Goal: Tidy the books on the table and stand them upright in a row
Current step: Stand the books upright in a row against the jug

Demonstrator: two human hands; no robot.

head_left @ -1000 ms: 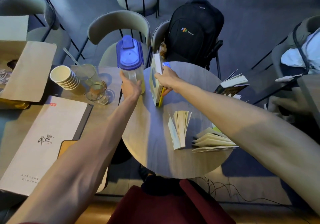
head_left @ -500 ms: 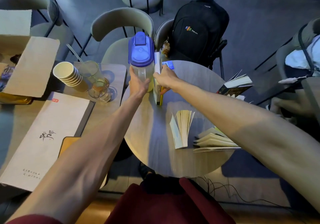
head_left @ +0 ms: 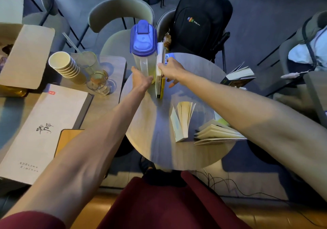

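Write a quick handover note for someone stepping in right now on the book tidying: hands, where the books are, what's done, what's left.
Left hand: gripping the base of the blue-lidded pitcher, used as a bookend.
Right hand: pressing the upright books against the pitcher.
Done: those books stand on edge at the far side of the round table.
Left: the fanned-open book standing mid-table, the splayed open book lying beside it, and an open book at the right edge need closing and adding to the row.
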